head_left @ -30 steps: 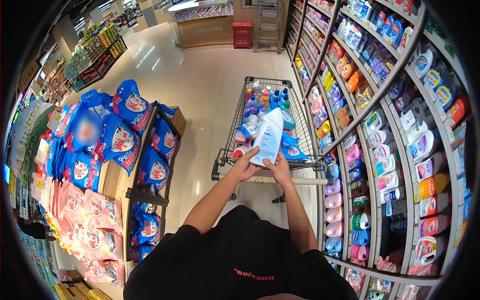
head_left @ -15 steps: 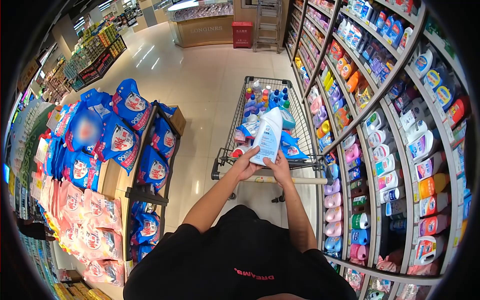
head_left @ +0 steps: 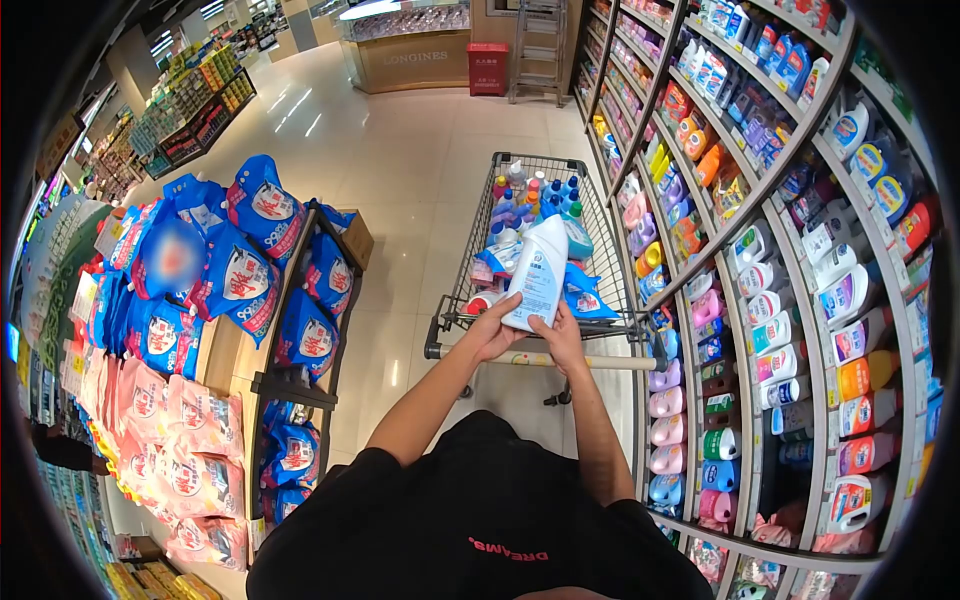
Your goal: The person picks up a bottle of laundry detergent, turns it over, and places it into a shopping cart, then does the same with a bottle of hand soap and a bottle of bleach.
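Observation:
A white plastic bottle (head_left: 541, 268) with a pale blue printed label is held upright, tilted slightly, between both hands over the near end of a shopping cart (head_left: 474, 215). My left hand (head_left: 494, 331) grips its lower left side. My right hand (head_left: 561, 338) grips the lower right side, thumb on the label. Behind the bottle, the cart basket carries several coloured bottles (head_left: 571, 190) and a blue bag (head_left: 590, 295). The cart handle (head_left: 590, 361) lies just below my hands. The bottle's back is hidden.
Shelves of detergent bottles (head_left: 765, 330) line the right side. On the left stands a display with blue bags (head_left: 245, 275) and pink bags (head_left: 190, 470). Tiled floor (head_left: 400, 160) leads ahead to a counter (head_left: 415, 65), a red box (head_left: 487, 70) and a ladder (head_left: 538, 50).
Almost nothing differs. Both hands still hold the white bottle in about the same place, and the cart stays where it was.

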Demonstrator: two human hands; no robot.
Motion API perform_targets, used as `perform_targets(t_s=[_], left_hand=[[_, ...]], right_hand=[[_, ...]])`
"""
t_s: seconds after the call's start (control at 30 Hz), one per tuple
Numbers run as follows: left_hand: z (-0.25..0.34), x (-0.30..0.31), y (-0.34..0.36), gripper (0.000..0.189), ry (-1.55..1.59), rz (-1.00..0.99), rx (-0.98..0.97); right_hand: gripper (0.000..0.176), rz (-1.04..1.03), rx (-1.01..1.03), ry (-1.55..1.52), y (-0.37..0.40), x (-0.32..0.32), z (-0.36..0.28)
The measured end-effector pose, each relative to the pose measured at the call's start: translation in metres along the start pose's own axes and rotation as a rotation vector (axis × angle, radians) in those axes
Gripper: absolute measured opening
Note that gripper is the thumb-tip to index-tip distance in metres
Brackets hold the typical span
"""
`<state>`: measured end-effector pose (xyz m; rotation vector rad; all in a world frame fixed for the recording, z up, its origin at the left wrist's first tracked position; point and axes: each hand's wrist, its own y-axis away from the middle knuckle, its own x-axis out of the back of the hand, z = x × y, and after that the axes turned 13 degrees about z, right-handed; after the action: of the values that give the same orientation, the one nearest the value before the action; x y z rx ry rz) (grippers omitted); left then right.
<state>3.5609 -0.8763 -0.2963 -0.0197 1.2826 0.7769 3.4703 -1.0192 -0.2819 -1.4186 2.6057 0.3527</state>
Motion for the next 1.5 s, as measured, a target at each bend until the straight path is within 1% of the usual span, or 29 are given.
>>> perform_targets(t_s=[0.4, 0.77, 1.0, 1.03, 1.13, 1.2, 1.4, 1.5], left_hand=[[0.0000, 0.0014, -0.0010, 0.054, 0.021, 0.004, 0.015], [-0.0003, 0.0016, 0.0003, 0.055, -0.055, 0.016, -0.025], [-0.0004, -0.0013, -0.0002, 0.057, -0.025, 0.056, -0.015], [-0.0005, 0.0030, -0.0043, 0.058, -0.022, 0.024, -0.012], [0.0000, -0.0001, -0.0021, 0.060, -0.004, 0.026, -0.007], [0.0000, -0.0013, -0.0012, 0.060, 0.004, 0.036, -0.003], [0.0010, -0.0032, 0.0016, 0.060, 0.006, 0.032, -0.014], [0.0013, -0.0025, 0.0009, 0.060, -0.003, 0.029, -0.008]], right_hand=[[0.055, -0.005, 0.033, 0.032, 0.0000, -0.0005, -0.0009], [0.053, -0.001, -0.003, 0.054, -0.0005, 0.0002, -0.0012], [0.054, -0.014, -0.006, 0.044, -0.0031, 0.0012, 0.0012], [0.055, -0.014, 0.000, 0.040, -0.0033, 0.0010, 0.0015], [0.055, -0.011, -0.013, 0.047, -0.0020, 0.0000, -0.0012], [0.052, -0.014, -0.032, 0.039, -0.0023, 0.0003, -0.0012], [0.054, -0.005, -0.045, 0.060, 0.0008, -0.0023, -0.0064], [0.056, -0.009, -0.010, 0.058, 0.0008, 0.0000, -0.0053]])
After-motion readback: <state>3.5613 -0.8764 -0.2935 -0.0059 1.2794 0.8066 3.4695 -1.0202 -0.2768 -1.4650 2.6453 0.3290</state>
